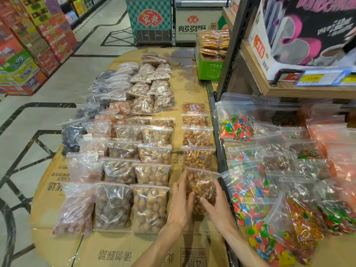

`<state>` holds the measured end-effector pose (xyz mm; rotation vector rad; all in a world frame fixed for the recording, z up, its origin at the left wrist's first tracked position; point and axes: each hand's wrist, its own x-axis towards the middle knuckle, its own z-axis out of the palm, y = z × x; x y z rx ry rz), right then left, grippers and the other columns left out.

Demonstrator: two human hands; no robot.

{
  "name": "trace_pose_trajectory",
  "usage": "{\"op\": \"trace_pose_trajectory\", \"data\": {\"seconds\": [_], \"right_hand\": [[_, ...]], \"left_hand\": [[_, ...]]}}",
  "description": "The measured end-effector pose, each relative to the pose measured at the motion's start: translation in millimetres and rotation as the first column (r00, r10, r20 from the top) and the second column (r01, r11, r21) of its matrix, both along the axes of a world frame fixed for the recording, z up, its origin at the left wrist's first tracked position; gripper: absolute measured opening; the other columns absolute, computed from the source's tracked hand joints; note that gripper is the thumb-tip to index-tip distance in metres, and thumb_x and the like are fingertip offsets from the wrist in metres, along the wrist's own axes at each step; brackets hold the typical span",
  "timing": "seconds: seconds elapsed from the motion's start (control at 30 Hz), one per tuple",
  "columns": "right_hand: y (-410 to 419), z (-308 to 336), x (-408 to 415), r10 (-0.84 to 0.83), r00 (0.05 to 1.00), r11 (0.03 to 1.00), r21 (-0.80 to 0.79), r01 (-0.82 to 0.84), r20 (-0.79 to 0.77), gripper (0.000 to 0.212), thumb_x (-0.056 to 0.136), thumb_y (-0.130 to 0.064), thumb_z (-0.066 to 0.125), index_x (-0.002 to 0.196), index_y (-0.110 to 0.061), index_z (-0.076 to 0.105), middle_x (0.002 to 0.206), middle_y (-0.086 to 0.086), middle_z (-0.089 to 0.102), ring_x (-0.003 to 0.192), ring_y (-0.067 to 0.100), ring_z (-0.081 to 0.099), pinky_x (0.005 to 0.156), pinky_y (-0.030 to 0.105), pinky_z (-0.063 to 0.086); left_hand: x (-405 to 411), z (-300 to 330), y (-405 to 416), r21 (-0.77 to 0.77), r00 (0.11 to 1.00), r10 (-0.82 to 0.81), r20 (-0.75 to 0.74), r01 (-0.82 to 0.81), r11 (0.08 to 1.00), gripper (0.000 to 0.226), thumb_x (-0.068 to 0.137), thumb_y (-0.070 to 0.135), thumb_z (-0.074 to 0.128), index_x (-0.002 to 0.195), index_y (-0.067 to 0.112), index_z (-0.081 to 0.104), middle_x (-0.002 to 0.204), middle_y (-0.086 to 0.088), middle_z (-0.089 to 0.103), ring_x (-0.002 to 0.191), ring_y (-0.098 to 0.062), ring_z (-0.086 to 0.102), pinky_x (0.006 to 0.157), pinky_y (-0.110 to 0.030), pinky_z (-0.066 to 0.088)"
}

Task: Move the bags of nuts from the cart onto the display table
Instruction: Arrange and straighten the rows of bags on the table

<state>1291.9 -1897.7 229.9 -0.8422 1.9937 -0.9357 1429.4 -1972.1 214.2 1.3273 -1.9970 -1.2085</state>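
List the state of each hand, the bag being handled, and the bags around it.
Left hand: fingers pressed on the bag's left side.
Right hand: fingers gripping its right side.
Clear zip bag of orange-brown nuts: sealed, lying on the cardboard-covered table.
Zip bags of colourful candy: sealed, piled at right.

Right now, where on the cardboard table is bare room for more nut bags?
Bare cardboard lies beyond the far end of the right nut column, beside the green box, and along the near edge. The left rows are crowded.
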Motion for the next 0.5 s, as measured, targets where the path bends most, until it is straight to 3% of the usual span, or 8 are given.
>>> {"op": "trace_pose_trajectory", "data": {"seconds": [0.1, 0.17, 0.3, 0.5], "right_hand": [[-2.7, -1.6, -0.1, 0.020, 1.000, 0.999, 0.026, -0.020, 0.013, 0.096, 0.100, -0.030, 0.071, 0.168, -0.038, 0.004, 0.169, 0.001, 0.027, 0.155, 0.021, 0.030, 0.124, 0.043, 0.028], [-4.9, -1.8, -0.7, 0.037, 0.999, 0.999, 0.016, -0.038, 0.020, 0.096, 0.100, -0.027, 0.071, 0.168, -0.036, 0.004, 0.174, -0.004, 0.020, 0.159, 0.016, 0.023, 0.127, 0.043, 0.024], [-8.3, -3.4, -3.5, 0.040, 0.999, 0.999, -0.029, -0.040, 0.010, 0.092, 0.101, -0.022, 0.071, 0.167, -0.038, 0.009, 0.174, -0.010, 0.018, 0.159, 0.009, 0.018, 0.128, 0.038, 0.021], [-7.9, -5.5, -6.5, 0.066, 0.998, 0.998, -0.004, -0.066, -0.019, 0.092, 0.102, -0.028, 0.068, 0.168, -0.037, 0.004, 0.173, -0.003, 0.019, 0.159, 0.017, 0.021, 0.126, 0.043, 0.027]], "left_hand": [[2.0, -7.2, 2.9, 0.021, 1.000, -0.008, 0.015, 0.008, 1.000, 0.080, 0.104, 0.028, 0.057, 0.168, 0.029, 0.009, 0.168, 0.008, 0.027, 0.152, -0.004, 0.025, 0.126, -0.035, 0.029], [2.7, -9.8, 5.4, 0.018, 1.000, -0.008, 0.027, 0.008, 1.000, 0.081, 0.103, 0.022, 0.059, 0.168, 0.026, 0.011, 0.172, 0.007, 0.025, 0.157, -0.008, 0.023, 0.129, -0.042, 0.026], [1.6, -5.9, 2.9, 0.003, 0.999, -0.022, 0.037, 0.022, 1.000, 0.077, 0.106, 0.018, 0.054, 0.168, 0.031, 0.011, 0.170, 0.009, 0.027, 0.156, -0.005, 0.024, 0.128, -0.035, 0.027], [-0.2, -8.0, 1.2, 0.066, 0.998, -0.025, 0.058, 0.021, 0.998, 0.078, 0.106, 0.021, 0.053, 0.168, 0.032, 0.006, 0.167, 0.005, 0.029, 0.151, -0.005, 0.027, 0.127, -0.038, 0.030]]}}
